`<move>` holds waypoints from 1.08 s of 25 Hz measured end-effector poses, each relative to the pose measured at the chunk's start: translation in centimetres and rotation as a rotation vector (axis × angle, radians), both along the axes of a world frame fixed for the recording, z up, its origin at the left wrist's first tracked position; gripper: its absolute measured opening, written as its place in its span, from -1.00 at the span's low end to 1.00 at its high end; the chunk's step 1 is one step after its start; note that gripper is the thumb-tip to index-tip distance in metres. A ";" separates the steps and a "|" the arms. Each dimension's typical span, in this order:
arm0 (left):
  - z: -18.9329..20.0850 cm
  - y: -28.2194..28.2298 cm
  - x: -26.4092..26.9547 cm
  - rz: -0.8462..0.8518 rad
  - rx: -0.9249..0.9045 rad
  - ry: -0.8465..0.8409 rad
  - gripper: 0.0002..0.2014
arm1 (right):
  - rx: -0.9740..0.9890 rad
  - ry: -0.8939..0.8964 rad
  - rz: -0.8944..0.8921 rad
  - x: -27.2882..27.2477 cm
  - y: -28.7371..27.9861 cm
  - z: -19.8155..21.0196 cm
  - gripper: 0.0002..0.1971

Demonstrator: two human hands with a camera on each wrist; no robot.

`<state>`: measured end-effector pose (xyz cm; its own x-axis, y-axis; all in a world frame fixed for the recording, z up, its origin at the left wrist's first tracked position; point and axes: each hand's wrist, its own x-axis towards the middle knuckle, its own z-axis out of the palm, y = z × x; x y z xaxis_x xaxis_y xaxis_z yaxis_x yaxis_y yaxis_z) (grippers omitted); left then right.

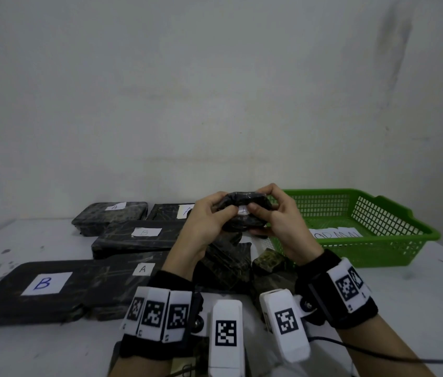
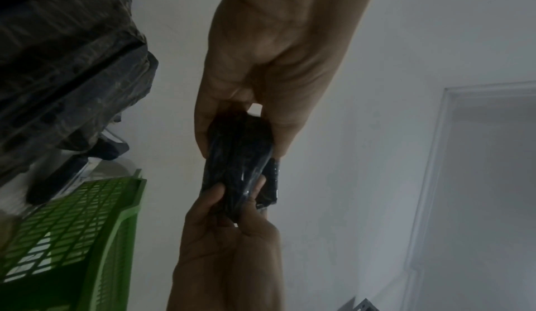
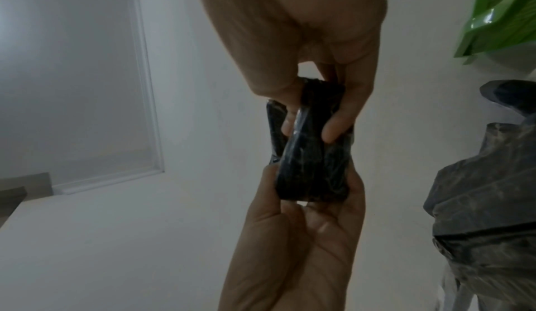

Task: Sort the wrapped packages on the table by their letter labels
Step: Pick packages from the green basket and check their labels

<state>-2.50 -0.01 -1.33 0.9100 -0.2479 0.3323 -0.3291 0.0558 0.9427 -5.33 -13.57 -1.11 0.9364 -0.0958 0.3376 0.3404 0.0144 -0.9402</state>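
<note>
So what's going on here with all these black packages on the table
A person holds a small black wrapped package up in both hands, left hand and right hand, with thumbs near its white label, which is unreadable here. Larger packages marked A and B lie on the table. A green basket sits to the right.

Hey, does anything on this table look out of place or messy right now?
Yes. The flat packages on the left are mixed: a B package lies between A ones, and another A sits beside a B. Near the green basket, loose small bundles lie heaped unevenly.
</note>
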 end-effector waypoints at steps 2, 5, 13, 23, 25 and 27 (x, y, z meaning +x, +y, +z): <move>-0.2 -0.1 0.0 -0.001 0.003 0.007 -0.72 | -0.014 0.005 -0.002 0.0 0.0 -0.1 -0.79; 0.0 0.2 -0.2 -0.021 0.001 -0.006 -0.76 | -0.001 -0.013 0.022 0.0 0.1 -0.2 -0.82; 0.3 0.5 -0.2 -0.038 0.048 -0.064 -0.71 | -0.028 -0.035 0.122 -0.2 -0.8 0.2 -0.74; 0.8 0.1 -0.9 -0.258 -0.204 0.234 -0.75 | -0.047 -0.213 0.257 -1.1 -0.5 0.4 -0.50; 0.7 0.2 -0.5 -0.196 -0.180 0.196 -0.73 | 0.100 -0.105 0.297 -1.2 -0.5 0.8 -0.41; 0.6 0.1 -0.2 -0.115 -0.158 0.176 -0.72 | 0.112 0.001 0.298 -1.4 -0.6 1.2 -0.48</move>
<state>-2.68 0.05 -0.74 0.9261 -0.3107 0.2142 -0.1437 0.2345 0.9614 -6.69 -14.19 0.08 0.9291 0.1463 0.3395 0.3046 0.2173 -0.9273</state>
